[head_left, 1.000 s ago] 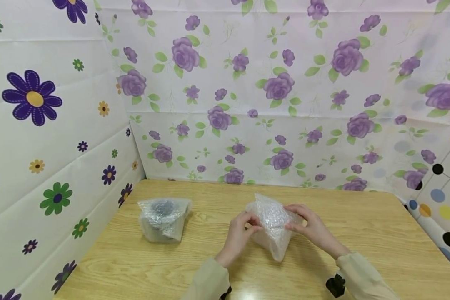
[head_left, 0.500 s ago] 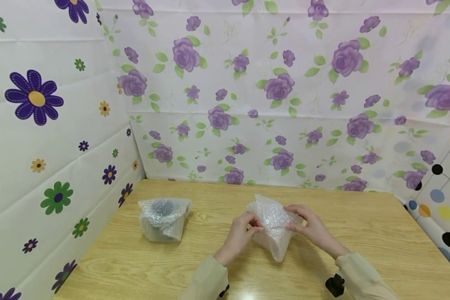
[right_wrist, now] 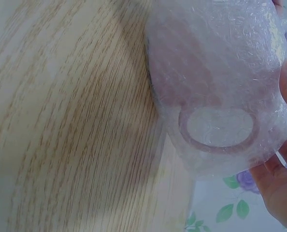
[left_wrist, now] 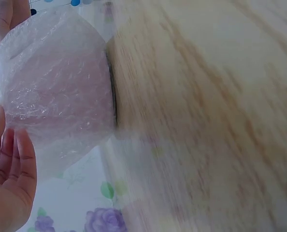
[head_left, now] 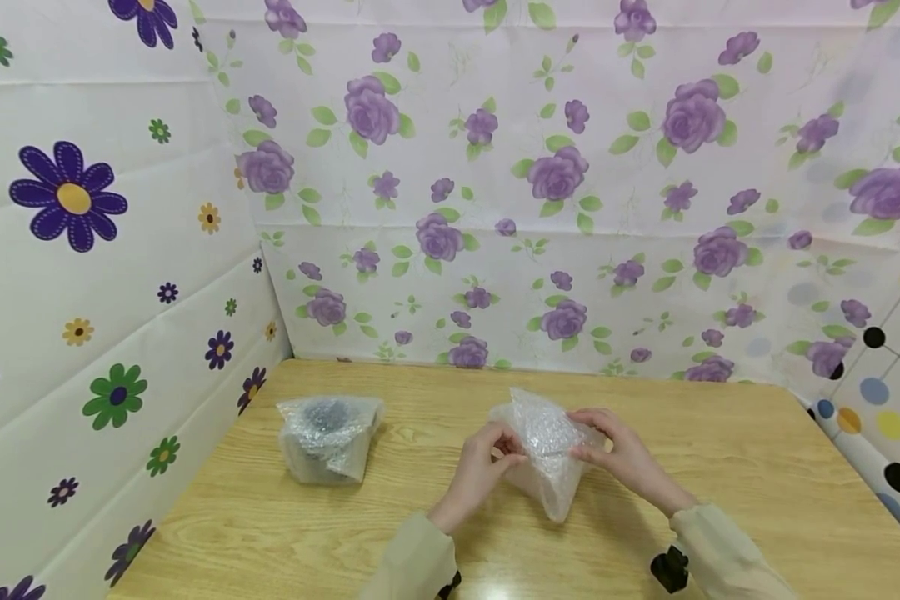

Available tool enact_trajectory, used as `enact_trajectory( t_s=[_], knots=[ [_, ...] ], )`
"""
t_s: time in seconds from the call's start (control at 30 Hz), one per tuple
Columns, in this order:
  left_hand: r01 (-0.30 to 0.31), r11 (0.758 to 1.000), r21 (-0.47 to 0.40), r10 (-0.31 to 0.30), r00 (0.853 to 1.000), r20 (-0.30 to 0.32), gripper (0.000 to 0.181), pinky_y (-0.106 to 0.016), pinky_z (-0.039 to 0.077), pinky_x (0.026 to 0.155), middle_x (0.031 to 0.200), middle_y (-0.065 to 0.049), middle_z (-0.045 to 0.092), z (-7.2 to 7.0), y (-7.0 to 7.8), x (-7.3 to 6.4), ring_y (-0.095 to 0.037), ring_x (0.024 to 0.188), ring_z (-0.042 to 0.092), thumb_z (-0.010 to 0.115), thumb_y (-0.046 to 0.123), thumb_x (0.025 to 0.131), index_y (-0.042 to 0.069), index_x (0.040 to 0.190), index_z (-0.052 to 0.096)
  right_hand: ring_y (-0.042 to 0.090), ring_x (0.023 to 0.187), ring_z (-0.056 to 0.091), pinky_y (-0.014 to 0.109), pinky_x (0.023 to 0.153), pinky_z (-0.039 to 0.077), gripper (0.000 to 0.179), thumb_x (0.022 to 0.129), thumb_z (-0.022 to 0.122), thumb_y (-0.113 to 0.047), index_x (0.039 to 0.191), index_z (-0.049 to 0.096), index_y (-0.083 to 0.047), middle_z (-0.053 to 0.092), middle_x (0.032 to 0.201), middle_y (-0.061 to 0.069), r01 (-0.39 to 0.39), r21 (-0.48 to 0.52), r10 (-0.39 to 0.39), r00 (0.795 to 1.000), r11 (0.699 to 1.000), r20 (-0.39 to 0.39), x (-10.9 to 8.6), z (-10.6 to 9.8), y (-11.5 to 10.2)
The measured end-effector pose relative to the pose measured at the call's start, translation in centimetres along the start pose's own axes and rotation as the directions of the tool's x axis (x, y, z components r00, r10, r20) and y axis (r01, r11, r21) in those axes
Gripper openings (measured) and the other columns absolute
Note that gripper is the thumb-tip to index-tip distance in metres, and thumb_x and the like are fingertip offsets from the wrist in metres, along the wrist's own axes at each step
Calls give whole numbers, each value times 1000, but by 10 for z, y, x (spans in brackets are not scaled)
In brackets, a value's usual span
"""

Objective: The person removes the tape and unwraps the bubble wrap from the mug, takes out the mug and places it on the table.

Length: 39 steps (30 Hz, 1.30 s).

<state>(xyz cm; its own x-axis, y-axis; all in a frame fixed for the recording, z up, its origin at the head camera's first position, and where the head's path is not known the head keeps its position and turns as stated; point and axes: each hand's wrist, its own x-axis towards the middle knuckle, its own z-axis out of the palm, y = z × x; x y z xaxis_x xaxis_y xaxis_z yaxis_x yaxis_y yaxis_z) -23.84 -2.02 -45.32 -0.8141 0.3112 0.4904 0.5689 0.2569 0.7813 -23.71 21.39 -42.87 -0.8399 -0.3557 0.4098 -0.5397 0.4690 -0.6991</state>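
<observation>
A pale pink mug in a bubble wrap bag [head_left: 547, 446] stands on the table right of centre. Through the plastic, the right wrist view shows the mug's handle [right_wrist: 182, 126] on one side. At the upper left of the bag, my left hand [head_left: 482, 467] pinches the wrap with thumb and curled fingers. My right hand [head_left: 624, 457] grips the opposite side, thumb in front and fingers behind. A pointed fold of wrap hangs down towards me between the hands. In the left wrist view the wrapped mug [left_wrist: 61, 87] hides part of the right hand.
Another bubble-wrapped item [head_left: 326, 442], dark inside, stands on the left of the wooden table [head_left: 285, 533]. A flowered cloth [head_left: 495, 275] hangs along the back edge, and another flowered cloth [head_left: 120, 333] borders the left side. Dotted cloth [head_left: 881, 400] lies beyond the right edge.
</observation>
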Motion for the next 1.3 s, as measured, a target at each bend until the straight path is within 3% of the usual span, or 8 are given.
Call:
enact_trajectory(
  t_s=[0.17,0.47,0.67,0.87,1.03,1.17,1.27,1.3],
  knots=[
    [-31,999,10,30,999,12,10,-23,49,61,84,1,53,1,4,0,-18,79,55,70,6,77,6,78,60,37,110,42,56,86,34,48,78,70,-8,121,52,3,48,121,20,-6,7,6,1000,1000,-3,1,0,14],
    [-12,1000,-19,12,999,-30,16,-28,48,58,84,-4,57,1,7,0,-17,78,55,68,6,79,6,91,56,34,111,43,54,87,35,47,80,70,-13,122,53,0,49,121,16,-11,12,11,1000,1000,3,1,0,14],
    [-6,1000,-25,4,997,-83,27,-26,49,59,82,-5,58,3,9,1,-16,75,54,67,7,81,3,103,52,35,109,44,54,84,36,47,80,70,-13,121,53,1,50,119,17,2,8,-2,1000,1000,2,1,0,12],
    [-4,1000,-27,1,991,-136,26,-24,49,59,81,-5,60,5,8,0,-18,73,55,68,6,79,0,99,52,35,108,44,53,84,37,47,80,70,-13,121,53,1,49,119,17,6,-2,-6,1000,1000,5,2,0,12],
    [-10,1000,-1,10,994,-106,19,-24,48,56,81,-4,59,5,9,2,-16,73,55,69,8,79,3,94,59,35,108,44,53,84,37,47,80,69,-14,121,53,0,49,119,16,6,-8,-6,1000,1000,6,2,-1,12],
    [10,999,-42,-14,997,-81,16,-24,47,57,81,-14,57,-1,32,1,-24,74,55,68,1,78,-3,91,58,35,109,44,54,85,36,46,80,69,-14,121,53,0,49,119,16,8,-4,-7,1000,1000,8,2,-1,13],
    [28,997,-72,-33,997,-65,14,-24,47,58,80,-16,57,-2,37,2,-28,74,54,67,-3,78,-6,88,58,34,108,44,54,84,36,46,80,69,-14,120,53,0,50,119,16,12,-4,-12,1000,1000,7,2,0,14],
    [37,997,-72,-41,997,-61,13,-24,46,58,80,-14,57,-1,31,2,-27,73,54,67,-2,78,-5,87,58,34,108,44,53,84,37,46,80,70,-13,120,53,1,50,118,16,15,-4,-15,1000,1000,6,2,0,13]
  ],
)
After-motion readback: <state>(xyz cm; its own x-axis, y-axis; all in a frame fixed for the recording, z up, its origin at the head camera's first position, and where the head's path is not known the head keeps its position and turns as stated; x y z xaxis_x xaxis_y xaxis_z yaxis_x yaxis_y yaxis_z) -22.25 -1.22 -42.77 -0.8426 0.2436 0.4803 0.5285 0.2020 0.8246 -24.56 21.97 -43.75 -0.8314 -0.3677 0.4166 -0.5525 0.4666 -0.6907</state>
